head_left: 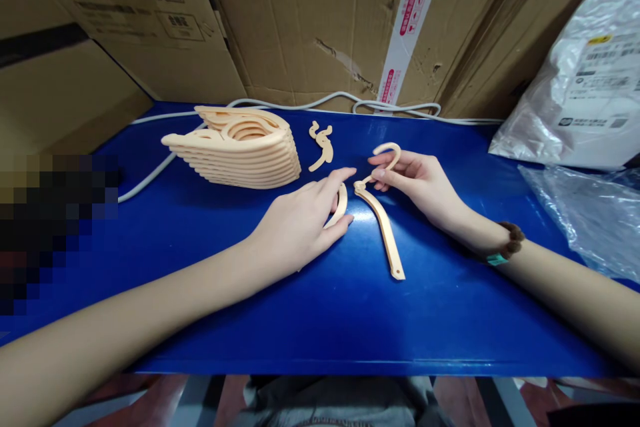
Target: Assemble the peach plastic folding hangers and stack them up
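My right hand (410,177) pinches the hook of a beige plastic hanger piece (383,223), whose curved arm reaches down over the blue table (280,340). Under my left hand (305,220) lies another curved beige part (342,203), with the thumb and fingers around it; the palm hides the rest. A stack of beige hanger parts (240,147) sits behind and left of my left hand. Between the stack and my right hand are small beige pieces (323,147) lying together.
Cardboard boxes (310,27) stand along the back of the table. A white cable (300,105) runs in front of them. On the right are a plastic-wrapped package (580,93) and a clear plastic bag (595,213). Something pixelated covers the left edge.
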Action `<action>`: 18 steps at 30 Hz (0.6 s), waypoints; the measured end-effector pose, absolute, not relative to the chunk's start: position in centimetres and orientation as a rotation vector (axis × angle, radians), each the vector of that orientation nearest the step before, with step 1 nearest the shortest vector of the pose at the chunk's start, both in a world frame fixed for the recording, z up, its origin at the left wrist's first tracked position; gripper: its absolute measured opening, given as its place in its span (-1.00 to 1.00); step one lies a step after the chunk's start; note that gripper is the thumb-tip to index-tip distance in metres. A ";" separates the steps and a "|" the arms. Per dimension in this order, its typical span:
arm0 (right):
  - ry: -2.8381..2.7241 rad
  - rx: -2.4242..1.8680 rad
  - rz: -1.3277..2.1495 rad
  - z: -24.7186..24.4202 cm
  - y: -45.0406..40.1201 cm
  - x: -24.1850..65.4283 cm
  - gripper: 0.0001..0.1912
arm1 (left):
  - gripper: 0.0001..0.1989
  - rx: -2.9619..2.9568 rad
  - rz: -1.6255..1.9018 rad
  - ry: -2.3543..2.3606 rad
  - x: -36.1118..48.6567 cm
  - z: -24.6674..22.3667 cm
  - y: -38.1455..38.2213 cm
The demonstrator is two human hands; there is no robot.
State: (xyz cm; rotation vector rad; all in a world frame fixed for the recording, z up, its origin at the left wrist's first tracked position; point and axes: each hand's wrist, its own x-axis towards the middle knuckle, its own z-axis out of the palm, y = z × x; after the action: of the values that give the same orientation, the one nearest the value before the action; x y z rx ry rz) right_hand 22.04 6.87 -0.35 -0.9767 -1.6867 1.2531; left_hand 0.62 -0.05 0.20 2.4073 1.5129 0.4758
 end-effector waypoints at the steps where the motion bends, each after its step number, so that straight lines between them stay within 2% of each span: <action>1: -1.657 -0.974 1.277 -0.4 6.9 22.0 -0.66 | -0.45 2.438 0.472 1.494 0.6 0.2 0.0; 4: -1.610 -0.984 1.310 -0.4 6.9 22.0 -0.52 | -0.52 2.532 0.448 1.452 0.6 0.1 0.0; 7: -1.605 -0.974 1.338 -0.4 7.0 22.0 -0.47 | -0.56 2.578 0.425 1.455 0.6 0.0 0.1; 13: -1.681 -0.983 1.357 -0.3 7.1 21.9 -0.53 | -0.62 2.601 0.413 1.462 0.7 0.0 0.1; 18: -1.596 -1.001 1.380 -0.1 7.1 22.0 -0.61 | -0.57 2.510 0.453 1.471 0.8 0.1 0.1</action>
State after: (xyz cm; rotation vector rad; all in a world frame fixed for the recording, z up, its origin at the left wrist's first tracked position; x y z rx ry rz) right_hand 21.97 7.13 -0.06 -1.0010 -1.5957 1.3796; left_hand 0.77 0.08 0.12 2.5099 1.4713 0.4528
